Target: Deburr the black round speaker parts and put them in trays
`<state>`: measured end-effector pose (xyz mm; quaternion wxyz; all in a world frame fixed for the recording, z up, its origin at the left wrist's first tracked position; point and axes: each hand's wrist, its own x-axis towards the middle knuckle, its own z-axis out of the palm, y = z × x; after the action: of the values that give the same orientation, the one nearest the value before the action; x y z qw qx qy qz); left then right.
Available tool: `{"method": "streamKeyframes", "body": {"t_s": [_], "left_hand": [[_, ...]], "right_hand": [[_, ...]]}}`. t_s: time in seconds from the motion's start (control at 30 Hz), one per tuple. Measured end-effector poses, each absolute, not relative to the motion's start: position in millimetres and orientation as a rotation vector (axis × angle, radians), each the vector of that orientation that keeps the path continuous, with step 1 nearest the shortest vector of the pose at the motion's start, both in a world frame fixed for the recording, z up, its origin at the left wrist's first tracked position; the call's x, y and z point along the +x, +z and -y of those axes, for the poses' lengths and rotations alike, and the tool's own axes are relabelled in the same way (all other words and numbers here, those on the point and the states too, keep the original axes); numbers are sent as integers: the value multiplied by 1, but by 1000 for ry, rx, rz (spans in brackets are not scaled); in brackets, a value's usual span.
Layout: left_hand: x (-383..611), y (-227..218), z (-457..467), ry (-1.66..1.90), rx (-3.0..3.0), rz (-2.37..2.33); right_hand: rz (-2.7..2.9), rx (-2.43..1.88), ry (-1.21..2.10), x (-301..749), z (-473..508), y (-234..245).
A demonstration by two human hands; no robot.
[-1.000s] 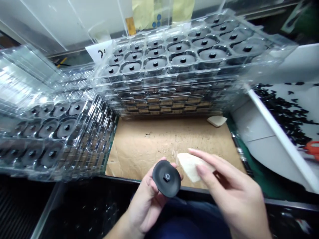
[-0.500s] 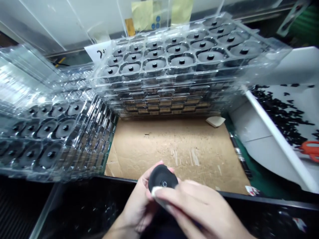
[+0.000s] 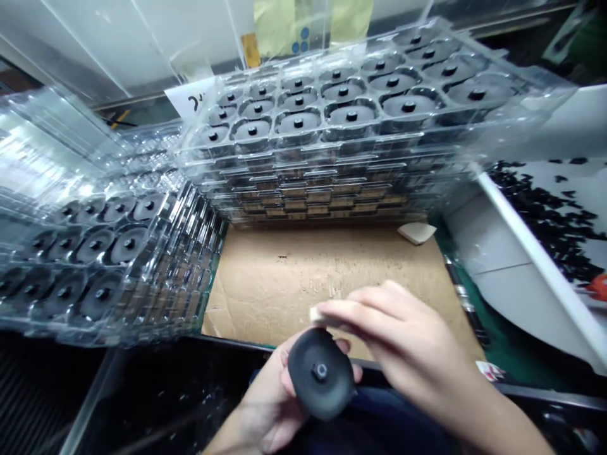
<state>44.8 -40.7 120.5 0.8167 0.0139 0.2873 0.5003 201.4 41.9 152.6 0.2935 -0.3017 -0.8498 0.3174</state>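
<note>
A black rounded cap-like part (image 3: 322,379) with a small post at its centre faces up near the front edge of the bench. My left hand (image 3: 277,398) is closed around it from beneath and from the left. Just above its far rim, my right hand (image 3: 398,341) pinches a small white pad (image 3: 317,314), most of which the fingers hide. Whether the pad touches the rim I cannot tell. Beyond both hands lies a sheet of brown cardboard (image 3: 265,278).
Stacked clear plastic trays (image 3: 303,161) holding similar black parts stand at the back. Another tray stack (image 3: 128,272) is on the left. To the right are a white bin (image 3: 526,240) with small black pieces (image 3: 554,221), a pen (image 3: 465,297) and a cream pad (image 3: 417,232).
My right hand has moved from over the front of the black part to its far rim, uncovering its face. The part now sits slightly lower and tilts more toward the camera.
</note>
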Motion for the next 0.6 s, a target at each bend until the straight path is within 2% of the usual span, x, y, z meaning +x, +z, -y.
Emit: {"method": "streamKeyframes", "body": {"t_s": [0.2, 0.37, 0.5, 0.6], "left_hand": [[43, 113, 44, 1062, -17, -445], [45, 118, 37, 1021, -44, -377], [48, 117, 39, 1005, -18, -362], [53, 119, 42, 988, 15, -503]], "right_hand": [[1896, -1352, 1038, 228, -16, 96], [1917, -1456, 1194, 234, 6, 57], [1913, -1528, 969, 244, -4, 91], [1999, -1203, 637, 233, -10, 136]]}}
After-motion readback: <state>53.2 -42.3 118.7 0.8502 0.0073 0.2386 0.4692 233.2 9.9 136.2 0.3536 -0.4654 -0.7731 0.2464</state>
